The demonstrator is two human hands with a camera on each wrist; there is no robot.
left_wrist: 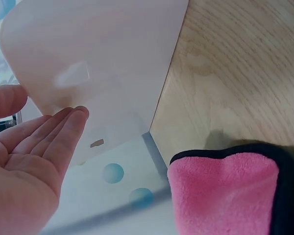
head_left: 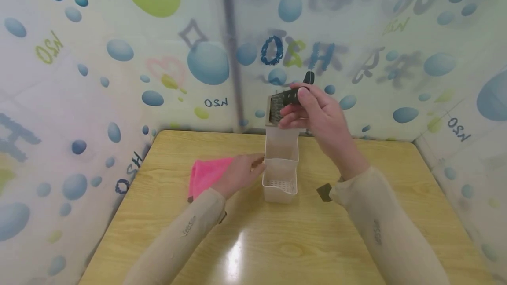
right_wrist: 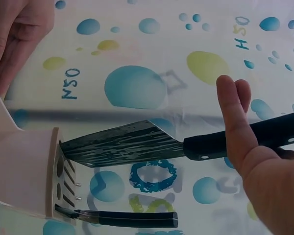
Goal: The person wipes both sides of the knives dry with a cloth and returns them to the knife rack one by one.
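My right hand (head_left: 322, 115) grips the black handle of a broad-bladed kitchen knife (right_wrist: 122, 144) above a white plastic knife holder (head_left: 280, 146). In the right wrist view the blade's end lies in a slot of the holder's slotted top (right_wrist: 63, 176), with most of the blade outside. A smaller black-handled tool (right_wrist: 137, 219) stands in another slot; its working end is hidden inside. My left hand (head_left: 241, 170) is at the holder's left side. The left wrist view has its nearly straight fingers (left_wrist: 68, 129) at the holder's side wall and its thumb by the edge.
Left of the holder lies a folded pink cloth (head_left: 207, 173) with a dark border. The holder's front has two open compartments, the lower with a perforated floor (head_left: 282, 184). A patterned wall (head_left: 206, 113) rises behind the wooden table (head_left: 293, 241).
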